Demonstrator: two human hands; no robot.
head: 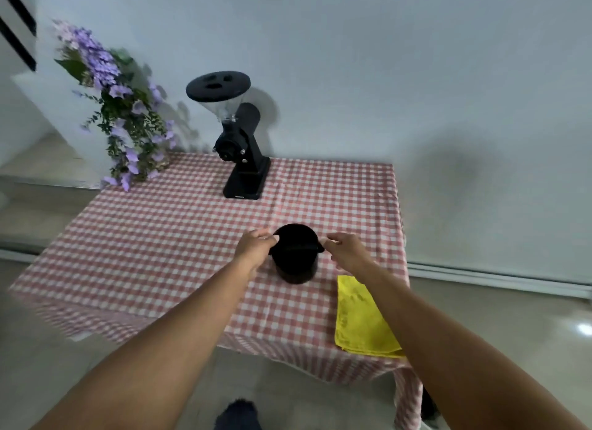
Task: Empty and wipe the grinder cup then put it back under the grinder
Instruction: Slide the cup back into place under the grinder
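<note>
Pinching the grinder cup [296,253] at opposite rim edges, the left hand [254,248] and right hand [347,251] are risking tipping it, well in front of the grinder [238,147], through fingertip-only holds.

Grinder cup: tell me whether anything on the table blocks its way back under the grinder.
Nothing visible does. The cup stands on the checked cloth between the left hand and right hand; bare cloth runs from it to the grinder. The yellow rag and the flowers lie off to the sides.
</note>
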